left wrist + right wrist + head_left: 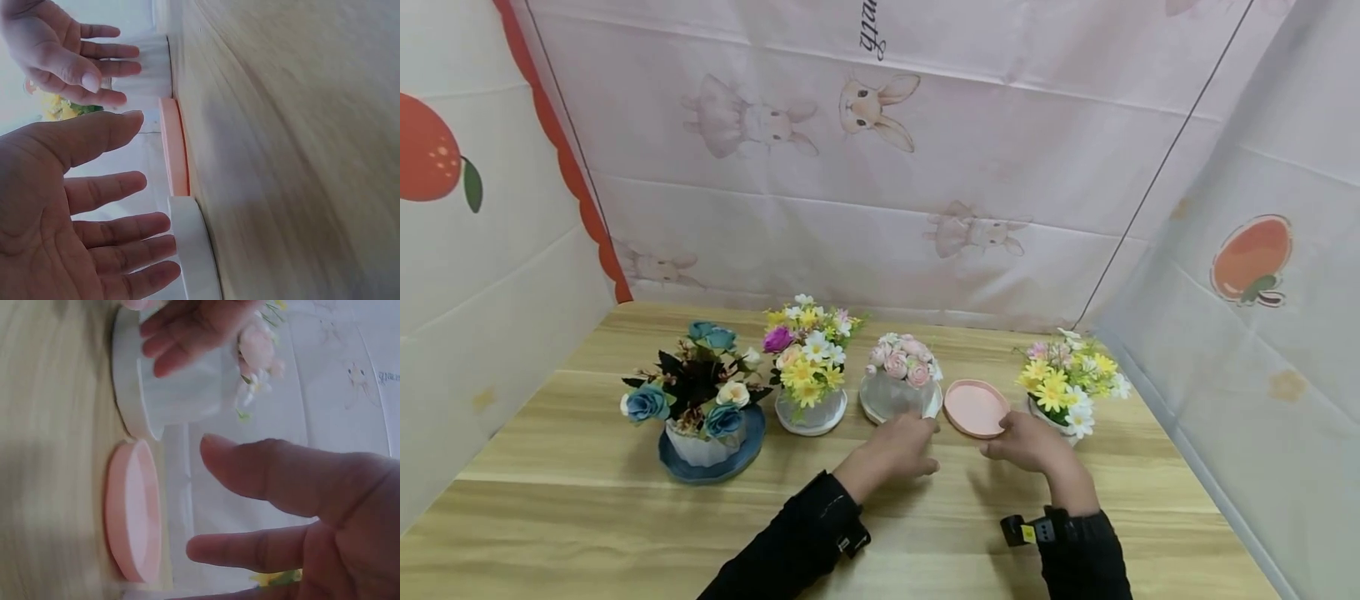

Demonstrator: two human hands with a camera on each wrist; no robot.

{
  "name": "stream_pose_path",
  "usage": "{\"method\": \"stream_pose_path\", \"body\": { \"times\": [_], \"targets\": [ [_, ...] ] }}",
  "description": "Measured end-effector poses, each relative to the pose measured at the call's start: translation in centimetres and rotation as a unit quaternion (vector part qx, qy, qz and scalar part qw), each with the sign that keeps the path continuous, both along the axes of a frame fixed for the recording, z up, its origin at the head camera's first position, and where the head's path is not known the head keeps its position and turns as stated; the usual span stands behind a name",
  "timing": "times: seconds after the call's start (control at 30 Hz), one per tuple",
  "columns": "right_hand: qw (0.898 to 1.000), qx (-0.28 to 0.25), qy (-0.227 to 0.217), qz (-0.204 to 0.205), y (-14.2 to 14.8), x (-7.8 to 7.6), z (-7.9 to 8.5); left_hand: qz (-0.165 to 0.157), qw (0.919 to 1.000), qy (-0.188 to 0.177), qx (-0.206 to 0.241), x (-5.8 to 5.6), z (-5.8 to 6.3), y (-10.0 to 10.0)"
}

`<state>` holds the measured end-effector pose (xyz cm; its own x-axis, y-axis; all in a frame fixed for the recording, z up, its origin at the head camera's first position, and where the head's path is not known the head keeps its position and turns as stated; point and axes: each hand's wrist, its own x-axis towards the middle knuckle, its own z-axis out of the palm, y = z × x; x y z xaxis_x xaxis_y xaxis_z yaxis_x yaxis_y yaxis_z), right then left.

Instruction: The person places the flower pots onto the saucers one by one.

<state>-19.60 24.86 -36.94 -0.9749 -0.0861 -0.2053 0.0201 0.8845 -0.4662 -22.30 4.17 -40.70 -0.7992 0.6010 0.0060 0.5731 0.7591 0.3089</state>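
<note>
My left hand (891, 450) reaches to the front of a white saucer (868, 410) that bears a pot of pink flowers (906, 362). In the left wrist view its fingers are spread and fairly straight, tips at or close to the saucer's rim. Between the hands lies a round pink saucer (976, 408) with nothing on it. My right hand (1030, 443) hovers by that saucer's right front side, in front of a white pot of yellow and white flowers (1063, 379). Thumb and fingers stand apart in the right wrist view, holding nothing; head-view contact is unclear.
At the left, a pot of blue and cream flowers (707, 392) stands on a blue saucer (752, 446). Beside it, yellow, white and purple flowers (808, 358) fill a pot on a white saucer (812, 427). Printed cloth walls (820, 225) enclose the wooden table (587, 508).
</note>
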Motion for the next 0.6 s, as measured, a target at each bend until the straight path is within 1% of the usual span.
{"method": "stream_pose_path", "body": {
  "times": [0.13,0.2,0.3,0.47,0.53,0.6],
  "targets": [
    [1.000,-0.002,0.003,0.000,0.9,0.5,0.4,0.014,0.9997,0.002,0.018,-0.2,-0.2,0.4],
    [1.000,-0.002,-0.005,0.003,1.4,0.7,0.6,0.019,0.9993,0.005,0.032,-0.4,-0.4,0.6],
    [1.000,0.002,-0.027,0.011,2.4,0.7,0.7,0.019,0.9981,-0.003,0.059,-0.5,-0.6,1.0],
    [0.997,0.018,-0.054,0.045,4.4,0.7,0.9,0.019,0.9949,-0.032,0.094,-0.6,-0.6,1.6],
    [0.996,0.023,-0.064,0.050,5.2,0.8,1.0,0.020,0.9934,-0.046,0.103,-0.5,-0.5,1.8],
    [0.996,0.022,-0.075,0.044,5.7,0.9,1.0,0.023,0.9918,-0.061,0.110,-0.4,-0.5,2.1]
  ]
}}
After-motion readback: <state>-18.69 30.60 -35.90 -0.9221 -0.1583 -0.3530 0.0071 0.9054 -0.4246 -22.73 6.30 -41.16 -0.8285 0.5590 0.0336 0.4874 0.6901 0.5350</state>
